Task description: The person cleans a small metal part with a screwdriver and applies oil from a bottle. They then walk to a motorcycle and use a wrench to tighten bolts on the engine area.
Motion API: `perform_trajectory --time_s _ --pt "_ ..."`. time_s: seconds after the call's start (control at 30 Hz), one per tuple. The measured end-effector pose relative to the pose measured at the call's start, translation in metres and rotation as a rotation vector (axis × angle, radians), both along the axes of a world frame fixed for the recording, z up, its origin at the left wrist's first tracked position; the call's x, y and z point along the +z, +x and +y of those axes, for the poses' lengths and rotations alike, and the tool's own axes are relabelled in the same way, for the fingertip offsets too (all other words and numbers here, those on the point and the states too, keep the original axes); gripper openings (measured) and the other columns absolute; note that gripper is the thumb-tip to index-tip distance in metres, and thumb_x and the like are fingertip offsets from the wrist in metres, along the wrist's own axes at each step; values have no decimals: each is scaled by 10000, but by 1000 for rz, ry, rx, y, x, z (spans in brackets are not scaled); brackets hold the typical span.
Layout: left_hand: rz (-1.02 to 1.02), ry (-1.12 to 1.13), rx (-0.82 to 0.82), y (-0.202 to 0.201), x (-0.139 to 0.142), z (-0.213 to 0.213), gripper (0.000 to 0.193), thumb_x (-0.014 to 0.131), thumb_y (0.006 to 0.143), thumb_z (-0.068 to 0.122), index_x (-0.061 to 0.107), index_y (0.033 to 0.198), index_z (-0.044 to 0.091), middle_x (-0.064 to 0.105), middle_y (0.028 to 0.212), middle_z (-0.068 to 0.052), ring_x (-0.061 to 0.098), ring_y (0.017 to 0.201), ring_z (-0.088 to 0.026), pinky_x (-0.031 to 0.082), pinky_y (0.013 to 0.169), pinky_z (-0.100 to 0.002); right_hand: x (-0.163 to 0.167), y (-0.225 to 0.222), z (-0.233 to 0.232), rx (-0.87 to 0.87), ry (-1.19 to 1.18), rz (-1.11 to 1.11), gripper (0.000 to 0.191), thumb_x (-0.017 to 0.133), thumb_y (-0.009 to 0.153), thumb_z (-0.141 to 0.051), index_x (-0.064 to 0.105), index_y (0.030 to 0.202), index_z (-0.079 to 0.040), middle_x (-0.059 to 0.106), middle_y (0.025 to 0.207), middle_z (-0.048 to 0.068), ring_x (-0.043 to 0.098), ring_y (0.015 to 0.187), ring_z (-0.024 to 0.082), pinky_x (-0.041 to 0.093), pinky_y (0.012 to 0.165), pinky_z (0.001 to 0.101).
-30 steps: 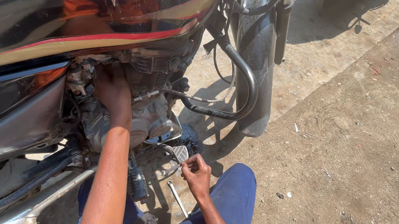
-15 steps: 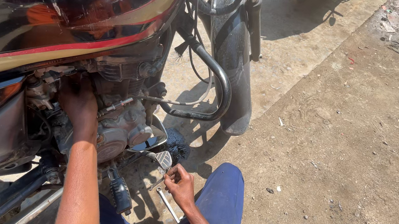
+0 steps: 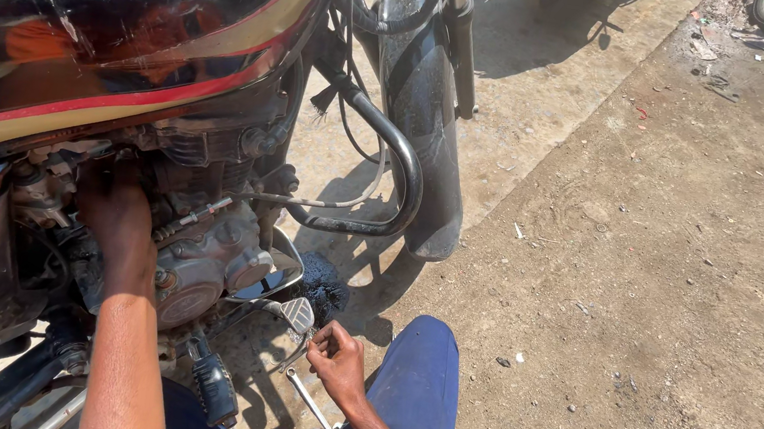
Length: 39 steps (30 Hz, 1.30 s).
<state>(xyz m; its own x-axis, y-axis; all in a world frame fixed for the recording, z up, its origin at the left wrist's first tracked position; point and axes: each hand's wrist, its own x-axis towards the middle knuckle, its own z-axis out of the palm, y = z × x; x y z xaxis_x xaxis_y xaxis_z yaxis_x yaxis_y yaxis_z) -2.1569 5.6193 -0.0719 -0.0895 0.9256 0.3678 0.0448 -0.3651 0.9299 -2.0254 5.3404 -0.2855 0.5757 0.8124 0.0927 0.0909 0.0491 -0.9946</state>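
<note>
Both hands' fingers curled: engine (image 3: 198, 264), wrench (image 3: 310, 400).

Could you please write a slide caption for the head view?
Left hand reaches into motorcycle engine; right hand fingers a small part near a wrench.

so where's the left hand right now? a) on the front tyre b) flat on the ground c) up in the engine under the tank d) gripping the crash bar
c: the left hand is pushed in against the engine just below the tank, while the right hand is down by the ground near a spanner.
</note>
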Motion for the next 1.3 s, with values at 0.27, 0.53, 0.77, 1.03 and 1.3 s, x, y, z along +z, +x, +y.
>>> perform_trajectory --time_s 0.27,0.53,0.77,1.03,1.3 --pt "156 53 85 3 11 -9 220 668 1045 146 675 1202 -8 740 1127 -111 659 1004 -192 496 914 -343 -3 -1 1 -19 -22 -3 74 681 895 -8 630 842 -7 653 628 28 636 531 60 507 453 246" --pt "-69 -58 -110 -1 17 -16 273 657 988 145 644 1225 11 683 1177 -84 614 1081 -167 470 975 -322 -9 -1 4 0 -26 -29 59 673 901 -17 635 855 -21 670 640 32 655 535 61 545 460 249" --pt "79 -152 23 2 10 -6 284 693 1022 234 655 1176 -2 701 1139 -86 643 1046 -177 491 945 -331 -10 -1 4 -5 -59 -31 90 697 901 -28 631 840 -22 668 607 30 654 520 61 524 448 249" --pt "-24 -38 -58 -3 4 -4 285 694 965 174 656 1186 -2 690 1142 -84 629 1032 -175 488 939 -340 -6 -4 6 -6 -57 -28 92 701 898 -26 624 848 -22 664 617 30 651 527 57 519 449 247" --pt "-28 -93 -71 -3 6 -9 311 618 1011 239 618 1219 9 685 1194 -109 606 1089 -212 416 988 -387 -7 -4 2 -10 -73 -56 95 713 888 -27 630 843 -28 671 614 33 650 516 65 509 445 248"
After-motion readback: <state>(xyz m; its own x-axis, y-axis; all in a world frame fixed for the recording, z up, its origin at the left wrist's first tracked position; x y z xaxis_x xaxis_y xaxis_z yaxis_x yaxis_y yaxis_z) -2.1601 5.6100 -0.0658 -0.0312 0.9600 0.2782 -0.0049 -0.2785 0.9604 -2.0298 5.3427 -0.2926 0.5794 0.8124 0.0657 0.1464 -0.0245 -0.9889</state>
